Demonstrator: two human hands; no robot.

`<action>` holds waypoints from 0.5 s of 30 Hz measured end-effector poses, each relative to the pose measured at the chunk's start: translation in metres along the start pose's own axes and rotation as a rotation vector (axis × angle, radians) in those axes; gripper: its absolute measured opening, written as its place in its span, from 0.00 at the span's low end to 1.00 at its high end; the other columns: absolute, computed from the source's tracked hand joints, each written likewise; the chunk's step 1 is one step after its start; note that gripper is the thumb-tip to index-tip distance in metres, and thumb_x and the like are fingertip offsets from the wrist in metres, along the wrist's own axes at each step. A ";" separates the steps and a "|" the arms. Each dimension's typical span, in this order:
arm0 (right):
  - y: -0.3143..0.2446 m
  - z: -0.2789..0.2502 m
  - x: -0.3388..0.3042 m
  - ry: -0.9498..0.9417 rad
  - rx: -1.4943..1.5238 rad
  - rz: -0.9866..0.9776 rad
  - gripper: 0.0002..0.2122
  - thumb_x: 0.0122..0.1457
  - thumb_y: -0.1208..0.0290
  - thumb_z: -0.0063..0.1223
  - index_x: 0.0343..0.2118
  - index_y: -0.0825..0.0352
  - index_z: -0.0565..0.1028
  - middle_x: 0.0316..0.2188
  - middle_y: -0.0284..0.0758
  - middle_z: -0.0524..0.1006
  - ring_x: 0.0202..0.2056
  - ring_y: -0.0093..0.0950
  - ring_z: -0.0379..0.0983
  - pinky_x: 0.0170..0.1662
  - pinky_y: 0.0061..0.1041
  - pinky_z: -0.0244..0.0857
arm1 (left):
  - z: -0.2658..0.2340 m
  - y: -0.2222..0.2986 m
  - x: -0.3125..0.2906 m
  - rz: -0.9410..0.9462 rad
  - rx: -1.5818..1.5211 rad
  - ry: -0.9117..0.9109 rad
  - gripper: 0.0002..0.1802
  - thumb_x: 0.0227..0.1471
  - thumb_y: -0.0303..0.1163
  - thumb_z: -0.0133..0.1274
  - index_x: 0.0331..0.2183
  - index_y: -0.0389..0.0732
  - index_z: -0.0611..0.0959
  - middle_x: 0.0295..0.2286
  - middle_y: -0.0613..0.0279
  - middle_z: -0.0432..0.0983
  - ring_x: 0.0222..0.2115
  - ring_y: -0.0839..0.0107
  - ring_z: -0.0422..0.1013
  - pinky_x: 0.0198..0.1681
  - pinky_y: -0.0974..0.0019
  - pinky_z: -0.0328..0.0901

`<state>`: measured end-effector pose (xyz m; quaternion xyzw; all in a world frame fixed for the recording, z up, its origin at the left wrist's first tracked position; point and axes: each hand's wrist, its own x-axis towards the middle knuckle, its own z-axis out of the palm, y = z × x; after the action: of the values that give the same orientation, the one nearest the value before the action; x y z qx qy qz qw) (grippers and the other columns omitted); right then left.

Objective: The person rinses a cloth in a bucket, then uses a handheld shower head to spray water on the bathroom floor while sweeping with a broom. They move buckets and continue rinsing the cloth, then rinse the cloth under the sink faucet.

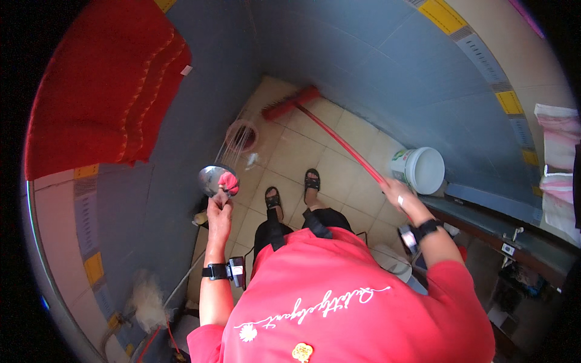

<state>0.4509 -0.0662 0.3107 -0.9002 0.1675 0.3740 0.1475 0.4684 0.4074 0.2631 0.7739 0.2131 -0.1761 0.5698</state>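
Observation:
My left hand (219, 213) is closed around the handle of a silvery shower head (212, 179). Thin jets of water fan out from it toward the far corner. A bright pink piece (229, 183), of a kind I cannot make out, sits against its face. My right hand (400, 198) grips the end of a long red handle belonging to a floor brush (292, 104). Its red bristled head rests on the tiles at the far wall, slightly blurred. A round reddish-purple thing (242, 134), perhaps a small basin, lies under the spray by the left wall.
A white bucket (427, 169) stands right of my right hand. Red cloth (109, 85) hangs on the left wall, pale pink towels (557, 163) at the right. A dark ledge (502, 227) runs along the right. My sandalled feet (273, 197) stand on beige tiles (305, 140).

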 end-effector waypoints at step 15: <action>0.066 0.080 0.064 -0.065 -0.040 -0.003 0.18 0.58 0.57 0.33 0.45 0.61 0.68 0.43 0.41 0.70 0.45 0.39 0.66 0.47 0.35 0.60 | 0.010 -0.006 0.003 -0.002 0.065 -0.078 0.08 0.47 0.27 0.49 0.29 0.34 0.68 0.26 0.68 0.65 0.28 0.79 0.60 0.35 0.75 0.58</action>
<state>0.4167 -0.1069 0.2009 -0.8907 0.1538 0.4059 0.1352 0.4674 0.3998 0.2538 0.7843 0.1856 -0.2138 0.5520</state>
